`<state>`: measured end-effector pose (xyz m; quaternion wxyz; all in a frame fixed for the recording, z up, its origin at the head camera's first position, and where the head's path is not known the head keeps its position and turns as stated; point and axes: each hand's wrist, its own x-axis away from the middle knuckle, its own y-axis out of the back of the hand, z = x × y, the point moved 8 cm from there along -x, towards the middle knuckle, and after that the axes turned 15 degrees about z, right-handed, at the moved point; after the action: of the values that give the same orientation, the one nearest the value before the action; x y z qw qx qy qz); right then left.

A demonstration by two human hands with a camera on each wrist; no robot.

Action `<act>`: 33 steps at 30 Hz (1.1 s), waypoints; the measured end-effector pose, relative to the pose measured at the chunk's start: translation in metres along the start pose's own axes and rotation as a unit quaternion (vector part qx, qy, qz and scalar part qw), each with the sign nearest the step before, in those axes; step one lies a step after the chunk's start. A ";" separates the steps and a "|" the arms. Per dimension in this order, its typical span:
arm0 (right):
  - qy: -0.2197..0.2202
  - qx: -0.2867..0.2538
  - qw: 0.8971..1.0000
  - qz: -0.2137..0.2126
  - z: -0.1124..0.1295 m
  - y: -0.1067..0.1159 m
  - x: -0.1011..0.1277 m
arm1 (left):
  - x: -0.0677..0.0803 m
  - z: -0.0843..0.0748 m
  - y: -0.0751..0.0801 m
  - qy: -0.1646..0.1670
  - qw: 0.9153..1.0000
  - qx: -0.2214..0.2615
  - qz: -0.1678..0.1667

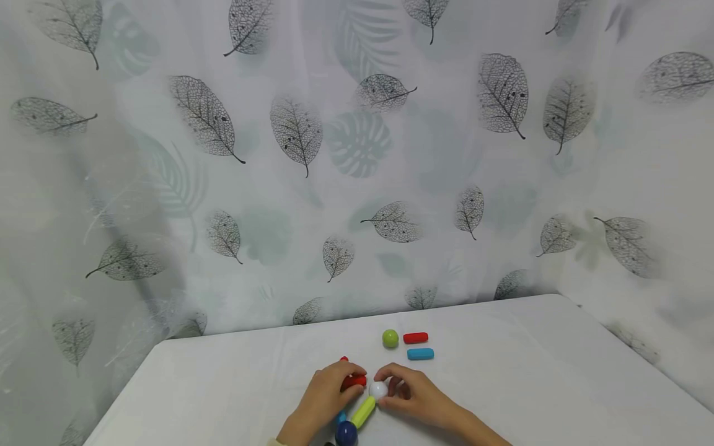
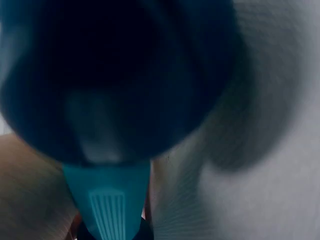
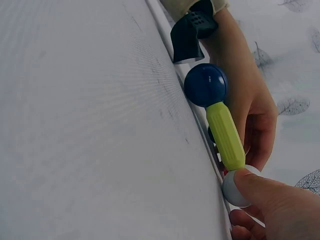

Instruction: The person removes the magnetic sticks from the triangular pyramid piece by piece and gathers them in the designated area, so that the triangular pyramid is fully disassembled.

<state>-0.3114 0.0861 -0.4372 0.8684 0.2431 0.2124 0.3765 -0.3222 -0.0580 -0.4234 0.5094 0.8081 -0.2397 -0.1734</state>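
Observation:
My left hand (image 1: 326,391) grips a red rod (image 1: 357,381) between thumb and fingers; another red tip (image 1: 344,358) shows beyond its knuckles. My right hand (image 1: 415,396) pinches a white ball (image 1: 378,389), its thumb (image 3: 257,187) pressed on it in the right wrist view. A yellow-green rod (image 3: 226,136) joins the white ball to a dark blue ball (image 3: 206,85). From the dark blue ball, a blue rod (image 1: 341,417) runs under my left hand, partly hidden. That ball (image 2: 115,110) and blue rod (image 2: 107,200) fill the left wrist view closely, blurred.
Farther back on the white table (image 1: 502,365) lie a green ball (image 1: 390,338), a loose red rod (image 1: 415,337) and a loose blue rod (image 1: 421,354). A leaf-patterned curtain (image 1: 424,161) hangs behind the table. A black wrist strap (image 3: 187,37) circles my left wrist.

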 end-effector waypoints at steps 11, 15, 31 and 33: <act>0.007 -0.001 1.000 -0.022 -0.001 0.002 0.000 | 0.002 0.007 0.004 -0.002 0.998 -0.004 -0.066; 0.011 0.006 1.000 -0.022 -0.003 0.002 0.000 | 0.001 0.006 0.005 -0.017 0.997 0.011 -0.071; 0.033 0.006 0.999 -0.016 -0.001 0.004 0.001 | 0.002 -0.013 -0.003 -0.129 0.991 0.039 0.020; 0.034 0.004 0.999 -0.017 0.000 0.005 0.001 | 0.001 -0.014 -0.002 -0.128 0.991 0.033 0.026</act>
<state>-0.3137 0.0893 -0.4347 0.8662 0.2300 0.2471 0.3683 -0.3131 -0.0475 -0.4198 0.4521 0.7890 -0.3297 -0.2538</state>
